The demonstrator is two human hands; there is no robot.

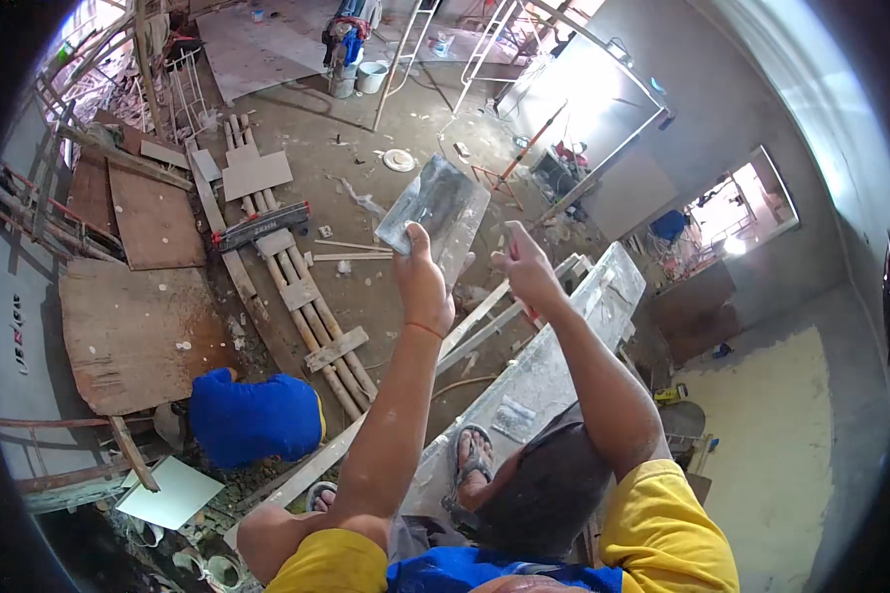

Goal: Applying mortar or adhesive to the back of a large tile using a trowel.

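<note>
Head view. The left hand (425, 287) is closed on the near edge of a rectangular trowel-like plate (433, 206), thumb laid over its grey, smeared face; the plate is held up in the middle of the view, tilted, above the floor (366, 306). The right hand (531, 272) is just beside the plate's right side, its fingers bent; whether it grips anything cannot be told. Below the right forearm runs a whitish, smeared plank (603, 301), bearing a small grey rectangular slab (514, 419) near a sandalled foot (473, 457). To the left, a co-worker in a blue shirt (252, 417) bends beside a plywood sheet (138, 331). Between plywood and plate lie round poles (311, 318) and a long red-and-black object (260, 227). A white bucket (372, 77) stands at the far side.
</note>
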